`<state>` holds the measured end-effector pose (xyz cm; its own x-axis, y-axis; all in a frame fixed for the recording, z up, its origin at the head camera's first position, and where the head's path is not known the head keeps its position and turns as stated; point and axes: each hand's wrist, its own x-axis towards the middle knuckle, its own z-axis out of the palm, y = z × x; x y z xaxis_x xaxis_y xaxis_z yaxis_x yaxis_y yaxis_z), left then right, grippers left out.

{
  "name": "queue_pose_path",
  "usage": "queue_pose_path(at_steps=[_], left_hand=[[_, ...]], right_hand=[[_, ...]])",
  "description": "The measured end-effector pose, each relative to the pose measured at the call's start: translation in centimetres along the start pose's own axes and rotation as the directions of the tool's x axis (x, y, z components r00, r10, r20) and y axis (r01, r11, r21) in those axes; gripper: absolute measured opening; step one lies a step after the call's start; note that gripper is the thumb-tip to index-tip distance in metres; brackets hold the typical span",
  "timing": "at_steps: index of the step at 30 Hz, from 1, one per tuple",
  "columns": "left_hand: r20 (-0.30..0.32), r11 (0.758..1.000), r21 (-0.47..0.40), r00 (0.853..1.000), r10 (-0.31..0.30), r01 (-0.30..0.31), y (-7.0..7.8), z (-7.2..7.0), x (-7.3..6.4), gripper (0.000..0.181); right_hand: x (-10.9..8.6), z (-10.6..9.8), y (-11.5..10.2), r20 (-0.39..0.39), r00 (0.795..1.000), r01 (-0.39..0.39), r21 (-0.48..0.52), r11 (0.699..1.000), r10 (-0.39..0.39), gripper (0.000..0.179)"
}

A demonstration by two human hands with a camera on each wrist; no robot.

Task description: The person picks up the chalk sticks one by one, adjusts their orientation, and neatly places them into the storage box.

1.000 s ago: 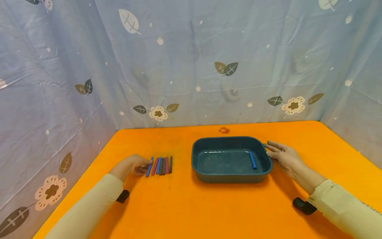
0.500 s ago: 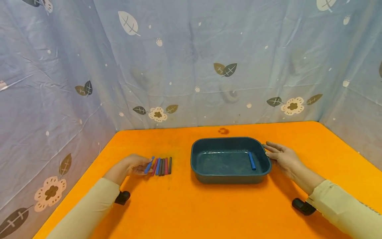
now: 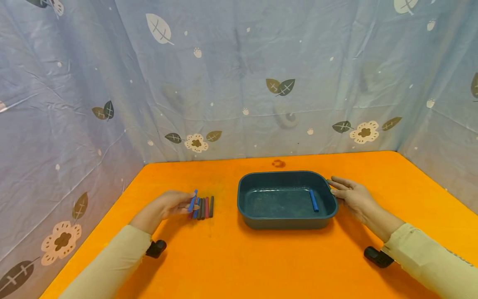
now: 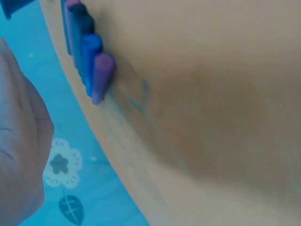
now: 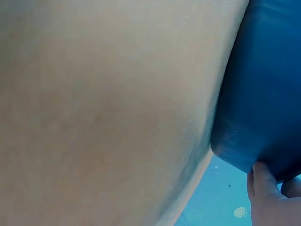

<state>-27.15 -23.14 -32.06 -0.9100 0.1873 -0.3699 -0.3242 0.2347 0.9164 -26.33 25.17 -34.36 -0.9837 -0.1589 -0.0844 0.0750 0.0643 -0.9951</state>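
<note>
My left hand [image 3: 171,203] pinches a blue crayon-like stick [image 3: 192,203] between thumb and fingers, tilted, just over the left end of a row of similar sticks. In that row lie red, blue and dark grey sticks [image 3: 203,208] side by side; the left wrist view shows their round ends, with a purple-looking stick [image 4: 103,75] nearest. The held stick is out of sight there. My right hand [image 3: 356,199], fingers extended, touches the right end of a dark teal tub [image 3: 287,224]. Inside the tub lies another blue stick [image 3: 314,201], toward the right.
The orange table [image 3: 239,261] runs back to a blue-grey patterned curtain [image 3: 231,83], which also encloses both sides. Dark wrist cameras [image 3: 156,249] hang below both forearms. A reddish ring stain [image 3: 279,163] marks the table behind the tub.
My left hand has lifted the blue stick from the left end of the row and moved it slightly right, over the neighbouring sticks. The right hand and tub keep their places.
</note>
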Motion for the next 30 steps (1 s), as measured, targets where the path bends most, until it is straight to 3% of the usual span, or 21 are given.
queue_pose_path(at_steps=[15,23,30], left_hand=[[0.013,0.997,-0.069,0.999,0.037,-0.036,2.4,3.4,0.2,0.046],[0.044,0.992,-0.127,0.999,0.029,-0.023,3.8,5.9,0.9,0.039],[0.063,0.992,-0.125,0.998,0.009,-0.001,5.5,7.9,1.5,0.032]], right_hand=[[0.0,0.1,-0.2,0.000,1.000,-0.006,0.021,1.000,0.006,0.062],[-0.1,0.1,0.0,0.003,1.000,-0.014,0.005,1.000,0.014,0.062],[-0.1,0.0,0.0,0.003,1.000,-0.006,0.007,1.000,0.006,0.062]])
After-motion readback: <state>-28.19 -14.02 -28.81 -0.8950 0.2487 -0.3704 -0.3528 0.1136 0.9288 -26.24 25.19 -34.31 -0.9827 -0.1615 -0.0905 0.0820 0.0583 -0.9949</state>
